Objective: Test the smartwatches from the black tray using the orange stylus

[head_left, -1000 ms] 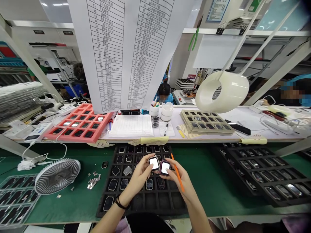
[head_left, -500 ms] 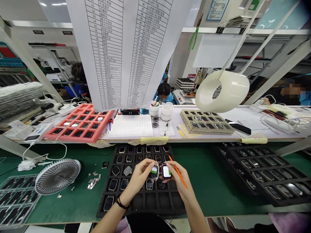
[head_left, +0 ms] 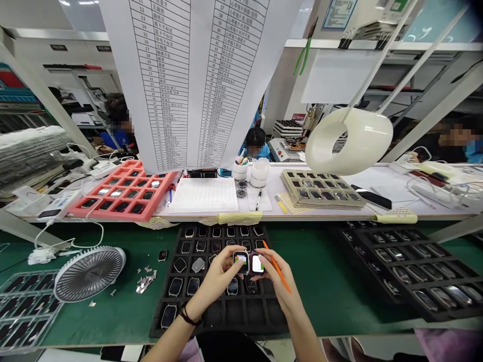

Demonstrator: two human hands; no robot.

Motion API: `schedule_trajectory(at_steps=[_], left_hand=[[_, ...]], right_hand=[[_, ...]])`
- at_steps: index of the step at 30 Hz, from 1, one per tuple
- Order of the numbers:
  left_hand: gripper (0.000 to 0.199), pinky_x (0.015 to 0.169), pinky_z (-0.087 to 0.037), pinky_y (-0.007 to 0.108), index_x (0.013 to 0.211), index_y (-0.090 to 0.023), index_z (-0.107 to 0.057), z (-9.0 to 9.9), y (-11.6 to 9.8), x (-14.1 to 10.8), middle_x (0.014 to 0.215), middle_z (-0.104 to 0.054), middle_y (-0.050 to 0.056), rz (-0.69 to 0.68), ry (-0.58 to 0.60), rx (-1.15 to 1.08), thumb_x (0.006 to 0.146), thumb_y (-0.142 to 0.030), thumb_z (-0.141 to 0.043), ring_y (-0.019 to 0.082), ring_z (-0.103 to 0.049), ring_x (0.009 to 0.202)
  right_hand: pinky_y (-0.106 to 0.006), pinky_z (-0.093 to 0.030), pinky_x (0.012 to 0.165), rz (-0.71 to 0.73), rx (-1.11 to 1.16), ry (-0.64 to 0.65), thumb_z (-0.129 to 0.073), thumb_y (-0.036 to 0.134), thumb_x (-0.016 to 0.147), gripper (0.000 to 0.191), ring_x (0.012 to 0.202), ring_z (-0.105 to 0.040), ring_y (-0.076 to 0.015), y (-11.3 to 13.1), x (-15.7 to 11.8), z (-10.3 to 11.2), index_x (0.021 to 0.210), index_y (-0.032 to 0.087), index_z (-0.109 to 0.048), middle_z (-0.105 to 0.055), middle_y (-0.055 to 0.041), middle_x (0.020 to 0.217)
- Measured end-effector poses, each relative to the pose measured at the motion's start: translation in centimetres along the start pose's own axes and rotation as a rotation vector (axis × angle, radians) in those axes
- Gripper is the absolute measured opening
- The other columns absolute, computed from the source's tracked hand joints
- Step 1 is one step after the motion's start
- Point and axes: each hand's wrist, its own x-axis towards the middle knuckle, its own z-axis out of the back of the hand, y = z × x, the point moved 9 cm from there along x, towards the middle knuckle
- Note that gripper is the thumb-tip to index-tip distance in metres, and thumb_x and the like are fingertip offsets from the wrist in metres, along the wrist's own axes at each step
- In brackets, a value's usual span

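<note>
My left hand (head_left: 225,267) is closed round a smartwatch (head_left: 240,260) with a lit screen of green, white and red; the thumb lies on its glass. Beside it, my right hand (head_left: 274,266) grips a second smartwatch (head_left: 258,263) in a dark purplish case, its screen mostly white with green. An orange pen-like stick (head_left: 278,269) is also tucked in the right hand, slanting across it. Both watches are side by side, almost touching, above a black foam tray (head_left: 241,314) whose compartments hold many strapless watches. Several front compartments are empty.
At the left stand a grey fan (head_left: 90,274) and a clear tray (head_left: 28,311). Small silvery scraps (head_left: 146,281) and a watch (head_left: 162,255) lie on the green mat. Black trays (head_left: 415,266) are stacked right. The shelf carries a pink tray (head_left: 151,208) and beige trays (head_left: 324,201).
My left thumb has moved onto the screen of the left watch, whose display now shows different colours. The two watches have come closer together. The right hand keeps its watch and orange stick.
</note>
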Motion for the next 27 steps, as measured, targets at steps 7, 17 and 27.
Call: schedule_trajectory(at_steps=[7,17,27], left_hand=[[0.041,0.059,-0.052,0.024,0.106,-0.019,-0.059,0.08,-0.06,0.12,0.093,-0.061,0.005,0.013,-0.010,-0.019,0.083,-0.053,-0.059,0.015,-0.059,0.074],[0.042,0.049,-0.045,0.023,0.095,-0.018,-0.064,0.70,-0.12,0.11,0.080,-0.063,0.003,0.040,-0.067,0.011,0.081,-0.057,-0.058,0.015,-0.057,0.063],[0.046,0.076,-0.051,0.031,0.121,-0.019,-0.050,0.53,0.11,0.04,0.113,-0.059,0.010,-0.026,-0.027,0.006,0.082,-0.039,-0.063,0.018,-0.061,0.084]], right_hand=[[-0.029,-0.056,0.052,-0.008,-0.022,-0.011,-0.066,0.044,0.081,0.026,0.075,-0.061,-0.0210,0.13,-0.11,0.02,0.097,0.023,-0.068,-0.061,-0.0050,0.087],[-0.035,-0.060,0.065,-0.003,-0.057,0.056,-0.067,0.043,0.080,0.029,0.089,-0.064,-0.0251,0.31,-0.10,-0.40,0.103,0.025,-0.067,-0.066,-0.0063,0.100],[-0.041,-0.057,0.083,-0.001,0.007,0.102,-0.075,0.033,0.075,0.040,0.086,-0.068,-0.0217,-0.41,0.28,-0.47,0.113,0.029,-0.062,-0.062,-0.0043,0.116]])
